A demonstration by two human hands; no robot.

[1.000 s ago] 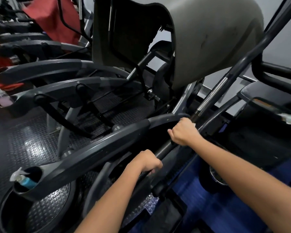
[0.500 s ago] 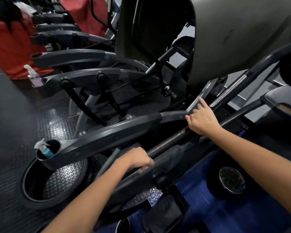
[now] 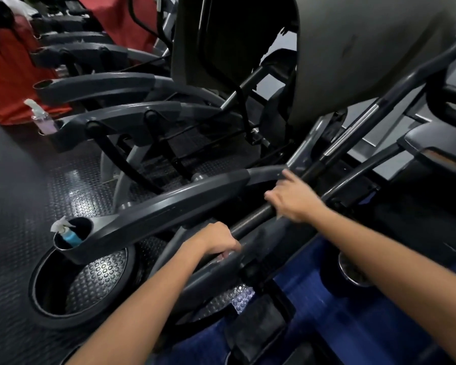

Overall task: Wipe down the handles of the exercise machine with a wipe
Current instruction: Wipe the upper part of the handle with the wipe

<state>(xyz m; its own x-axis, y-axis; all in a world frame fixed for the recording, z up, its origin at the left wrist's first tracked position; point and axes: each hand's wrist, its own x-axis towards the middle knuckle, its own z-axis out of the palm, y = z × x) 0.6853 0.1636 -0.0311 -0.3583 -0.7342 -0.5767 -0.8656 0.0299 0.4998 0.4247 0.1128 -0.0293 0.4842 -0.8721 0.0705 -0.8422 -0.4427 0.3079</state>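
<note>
The person's left hand (image 3: 217, 239) is curling over a dark handle bar (image 3: 213, 267) on the near side of the exercise machine (image 3: 353, 56), its fingers (image 3: 228, 255) wrapping round the bar's top edge. Whether a wipe is lying under those fingers cannot be told. The right hand (image 3: 294, 200) is resting further up the machine on a long black and silver handle (image 3: 250, 219), its fingers loosely spread, the forefinger pointing out and the others bending over the bar; the picture is blurry here, so a firm grip cannot be confirmed. Just left of the left hand, the machine's curved grey side arm (image 3: 174, 201) is ending in a cup holder (image 3: 83, 248) that is carrying a blue spray bottle (image 3: 70, 235). A pink spray bottle (image 3: 41, 118) is sitting in the holder of the next machine along, further left. Studded black floor (image 3: 16, 206) is lying beneath the machine.
</note>
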